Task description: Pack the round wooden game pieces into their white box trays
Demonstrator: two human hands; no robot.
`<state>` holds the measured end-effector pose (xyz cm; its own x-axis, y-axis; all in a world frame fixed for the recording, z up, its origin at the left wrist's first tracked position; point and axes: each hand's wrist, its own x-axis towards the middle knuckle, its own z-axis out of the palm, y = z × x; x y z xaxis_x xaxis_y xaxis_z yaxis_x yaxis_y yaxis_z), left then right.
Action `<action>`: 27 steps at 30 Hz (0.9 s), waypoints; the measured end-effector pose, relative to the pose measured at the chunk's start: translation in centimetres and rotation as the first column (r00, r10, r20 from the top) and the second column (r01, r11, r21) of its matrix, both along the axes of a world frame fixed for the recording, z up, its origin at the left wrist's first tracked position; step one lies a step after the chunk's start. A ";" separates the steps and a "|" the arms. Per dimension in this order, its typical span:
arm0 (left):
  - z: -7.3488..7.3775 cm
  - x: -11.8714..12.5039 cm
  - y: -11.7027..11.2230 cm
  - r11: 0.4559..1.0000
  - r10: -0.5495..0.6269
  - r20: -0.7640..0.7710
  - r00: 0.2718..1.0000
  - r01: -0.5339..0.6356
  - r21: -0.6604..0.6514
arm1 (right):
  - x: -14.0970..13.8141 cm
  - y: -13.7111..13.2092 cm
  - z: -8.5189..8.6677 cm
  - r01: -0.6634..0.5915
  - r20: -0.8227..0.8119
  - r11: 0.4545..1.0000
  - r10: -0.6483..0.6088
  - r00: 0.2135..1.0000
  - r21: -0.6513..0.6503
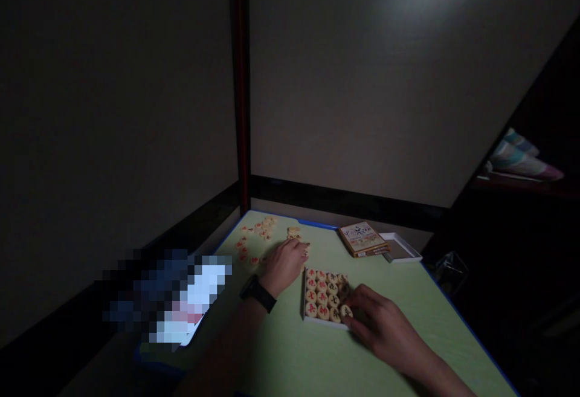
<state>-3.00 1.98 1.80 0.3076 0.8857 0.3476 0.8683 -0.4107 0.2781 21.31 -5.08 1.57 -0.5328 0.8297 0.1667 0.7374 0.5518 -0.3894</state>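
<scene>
A shallow white tray [304, 317] lies on the green table [317, 361] and holds rows of round wooden game pieces marked in red and black. My right hand [378, 324] rests at the tray's near right corner, fingers curled and pinching a round piece [346, 311] there. My left hand [284, 264], with a dark watch on the wrist, lies palm down just beyond the tray's far left corner, fingers bent over loose pieces [254, 234] scattered at the far left of the table; what its fingertips hold is hidden.
A brown printed box lid [362, 238] and an empty white tray [403, 247] lie at the table's far right. A lit, blurred screen [190, 300] sits at the left edge. Walls close in behind and left, with a dark post [240, 83] in the corner. Folded cloth [521, 158] is on a dark shelf at right.
</scene>
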 end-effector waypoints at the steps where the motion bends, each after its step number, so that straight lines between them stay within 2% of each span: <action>1: -0.1 0.0 0.0 1.000 0.005 0.002 1.000 -0.005 -0.007 | 0.0 0.0 0.1 0.003 0.015 1.000 -0.003 1.000 0.014; 6: -0.3 -0.2 0.2 1.000 0.022 0.001 1.000 -0.022 -0.014 | 0.4 -0.1 0.5 0.030 0.075 0.998 -0.034 0.997 0.056; 12: 0.2 -0.1 0.1 0.999 0.013 -0.010 1.000 -0.014 -0.032 | 0.4 -0.2 0.9 0.036 0.120 0.998 -0.042 0.992 0.052; 19: 0.0 -0.2 0.1 1.000 0.004 -0.015 1.000 -0.005 -0.024 | 0.5 -0.2 1.0 0.016 0.054 0.998 -0.019 0.998 0.055; 23: 0.0 0.1 0.1 0.999 -0.040 0.102 0.994 0.042 -0.016 | 0.9 -0.1 1.1 0.026 -0.008 0.999 -0.026 1.000 0.034; 27: 0.7 1.2 -0.7 0.977 -0.166 0.303 0.938 0.198 -0.077 | 1.1 0.5 0.6 0.091 -0.225 0.995 -0.080 0.971 0.039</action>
<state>-1.76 1.26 2.48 0.3650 0.8605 0.3553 0.6547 -0.5086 0.5592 22.42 -4.61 2.22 -0.4053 0.8584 0.3145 0.6805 0.5130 -0.5232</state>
